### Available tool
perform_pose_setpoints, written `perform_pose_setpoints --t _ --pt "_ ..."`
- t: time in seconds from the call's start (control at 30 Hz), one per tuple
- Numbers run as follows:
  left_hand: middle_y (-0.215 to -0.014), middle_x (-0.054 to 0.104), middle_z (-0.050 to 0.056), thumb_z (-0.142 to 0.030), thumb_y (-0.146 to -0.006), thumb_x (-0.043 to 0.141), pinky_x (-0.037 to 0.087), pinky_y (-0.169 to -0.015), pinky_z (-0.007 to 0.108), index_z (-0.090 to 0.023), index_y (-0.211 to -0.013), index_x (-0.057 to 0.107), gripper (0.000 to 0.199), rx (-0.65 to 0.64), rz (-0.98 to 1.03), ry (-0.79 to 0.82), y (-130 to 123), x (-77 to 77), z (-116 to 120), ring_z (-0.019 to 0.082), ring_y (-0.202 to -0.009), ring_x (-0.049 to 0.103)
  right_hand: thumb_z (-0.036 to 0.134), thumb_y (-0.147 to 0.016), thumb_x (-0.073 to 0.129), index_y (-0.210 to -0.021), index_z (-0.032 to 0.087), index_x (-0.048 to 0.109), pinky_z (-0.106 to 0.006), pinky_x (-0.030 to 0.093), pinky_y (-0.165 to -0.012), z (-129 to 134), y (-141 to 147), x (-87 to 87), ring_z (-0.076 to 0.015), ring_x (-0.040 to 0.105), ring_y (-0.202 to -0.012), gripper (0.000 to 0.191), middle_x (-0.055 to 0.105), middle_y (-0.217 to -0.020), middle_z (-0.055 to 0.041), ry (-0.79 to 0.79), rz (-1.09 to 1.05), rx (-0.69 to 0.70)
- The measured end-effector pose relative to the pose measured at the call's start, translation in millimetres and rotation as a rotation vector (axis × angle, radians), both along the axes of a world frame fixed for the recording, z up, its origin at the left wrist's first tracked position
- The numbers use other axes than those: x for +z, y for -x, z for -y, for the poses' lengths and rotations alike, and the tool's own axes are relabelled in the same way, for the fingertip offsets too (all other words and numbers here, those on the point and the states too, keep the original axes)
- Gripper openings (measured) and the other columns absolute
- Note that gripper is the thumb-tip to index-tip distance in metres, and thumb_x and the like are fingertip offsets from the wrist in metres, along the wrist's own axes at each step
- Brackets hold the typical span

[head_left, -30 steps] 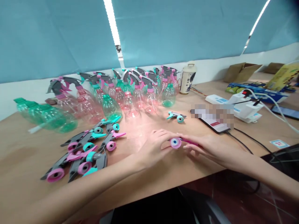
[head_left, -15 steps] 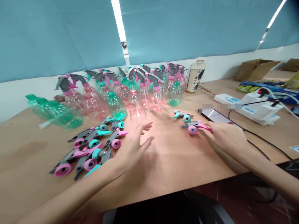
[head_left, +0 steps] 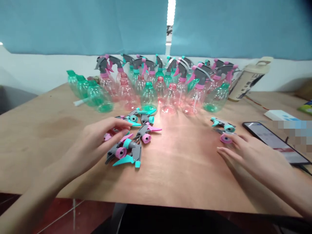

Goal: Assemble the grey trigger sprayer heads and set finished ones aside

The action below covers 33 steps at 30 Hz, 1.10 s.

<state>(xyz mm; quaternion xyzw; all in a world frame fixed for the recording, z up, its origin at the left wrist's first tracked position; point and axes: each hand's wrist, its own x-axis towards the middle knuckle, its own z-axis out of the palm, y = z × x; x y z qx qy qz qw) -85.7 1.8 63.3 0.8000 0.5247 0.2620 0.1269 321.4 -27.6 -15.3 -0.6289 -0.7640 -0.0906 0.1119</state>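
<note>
My left hand (head_left: pixel 94 144) hovers over the near-left part of a pile of loose spray heads, thumb and fingers apart, with nothing visible between them. In that pile are a grey spray head with turquoise trigger and collar (head_left: pixel 131 152) and one with pink trigger and collar (head_left: pixel 145 134); my hand hides others. At the right, my right hand (head_left: pixel 253 159) is open, its fingertips at a grey-and-pink spray head (head_left: pixel 226 138) on the table and partly covering it. Whether they touch it I cannot tell. Just behind lies a turquoise-and-grey spray head (head_left: pixel 223 124).
Clear pink and green bottles stand along the back, several with spray heads, others uncapped, such as a green bottle (head_left: pixel 148 97) and a pink bottle (head_left: pixel 168 102). A phone (head_left: pixel 275 143) lies at right. Behind are a cream tumbler (head_left: pixel 251 79) and a white power strip (head_left: pixel 280 115).
The view has turned left. My left hand has moved from the right side of the pile to above it. My right hand's fingers have parted from around the pink spray head.
</note>
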Motion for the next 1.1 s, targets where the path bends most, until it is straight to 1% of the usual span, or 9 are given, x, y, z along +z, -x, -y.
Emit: perform_pose_setpoints --t 0.13,0.23,0.3,0.4,0.57,0.77,0.87,1.0,1.1 --pt "-0.105 0.066 0.002 -0.043 -0.088 0.05 0.049 -0.069 0.03 -0.029 -0.111 0.06 0.029 -0.078 -0.174 0.027 14 -7.9 9 0.023 -0.089 0.062 0.055 -0.088 0.039 -0.112 0.02 0.055 -0.047 0.05 -0.072 -4 24 10.4 -0.0336 0.06 -0.095 0.045 0.059 -0.115 -0.014 -0.032 0.094 0.006" --pt "-0.118 0.058 0.009 -0.05 -0.084 0.054 0.045 -0.086 0.042 -0.025 -0.117 0.059 0.042 -0.09 -0.337 -0.104 19 -21.0 6 0.029 -0.106 0.054 0.049 -0.088 0.045 -0.122 0.019 0.051 -0.049 0.048 -0.085 -8 59 13.4 -0.0317 0.056 -0.108 0.046 0.056 -0.123 -0.0132 -0.01 0.062 0.148" --pt "-0.121 0.054 0.012 -0.052 -0.08 0.059 0.041 -0.09 0.048 -0.022 -0.114 0.062 0.045 -0.074 -0.433 -0.196 19 -29.9 3 0.033 -0.111 0.05 0.044 -0.087 0.05 -0.122 0.018 0.051 -0.044 0.049 -0.088 -11 87 16.2 -0.0285 0.055 -0.111 0.044 0.055 -0.126 -0.0136 0.066 -0.006 0.281" --pt "-0.115 0.056 0.012 -0.048 -0.08 0.062 0.041 -0.085 0.048 -0.022 -0.106 0.067 0.037 -0.093 -0.493 -0.207 16 -38.2 -2 0.034 -0.107 0.05 0.035 -0.089 0.049 -0.109 0.017 0.057 -0.038 0.052 -0.082 -14 127 23.2 -0.0247 0.059 -0.104 0.029 0.057 -0.121 -0.0139 0.194 -0.154 0.501" --pt "-0.109 0.059 0.013 -0.037 -0.082 0.059 0.041 -0.083 0.045 -0.021 -0.106 0.068 0.029 -0.114 -0.466 -0.209 11 -40.8 -5 0.033 -0.101 0.051 0.029 -0.093 0.043 -0.101 0.018 0.059 -0.034 0.053 -0.07 -13 172 22.2 -0.0183 0.063 -0.082 0.021 0.063 -0.107 -0.0087 0.352 -0.351 0.666" --pt "-0.111 0.058 0.014 -0.035 -0.082 0.058 0.039 -0.084 0.045 -0.021 -0.1 0.068 0.025 -0.159 -0.476 -0.212 9 -40.0 -8 0.032 -0.103 0.051 0.026 -0.088 0.054 -0.116 0.019 0.053 -0.036 0.05 -0.084 -12 186 8.1 -0.0204 0.057 -0.1 0.028 0.058 -0.115 -0.0092 0.377 -0.493 0.728" --pt "-0.111 0.059 0.012 -0.037 -0.079 0.06 0.037 -0.085 0.045 -0.019 -0.092 0.068 0.024 -0.155 -0.435 -0.224 8 -36.5 -6 0.031 -0.103 0.052 0.03 -0.087 0.057 -0.116 0.021 0.051 -0.037 0.051 -0.08 -12 182 10.1 -0.0192 0.059 -0.093 0.031 0.057 -0.116 -0.0079 0.446 -0.551 0.685" --pt "-0.088 0.066 0.005 -0.038 -0.079 0.06 0.034 -0.087 0.044 -0.018 -0.089 0.063 0.022 -0.186 -0.354 -0.215 -1 -28.6 5 0.024 -0.084 0.059 0.032 -0.082 0.064 -0.124 0.023 0.043 -0.039 0.05 -0.084 -10 174 14.9 -0.0192 0.059 -0.096 0.048 0.059 -0.114 -0.0067 0.532 -0.781 0.678" --pt "-0.076 0.065 -0.001 -0.035 -0.079 0.061 0.039 -0.08 0.036 -0.019 -0.089 0.06 0.019 -0.216 -0.233 -0.154 -15 -23.5 16 0.019 -0.071 0.06 0.029 -0.079 0.068 -0.133 0.025 0.032 -0.035 0.052 -0.084 -6 171 19.5 -0.0174 0.059 -0.1 0.065 0.054 -0.123 -0.0079 0.654 -1.007 0.733"
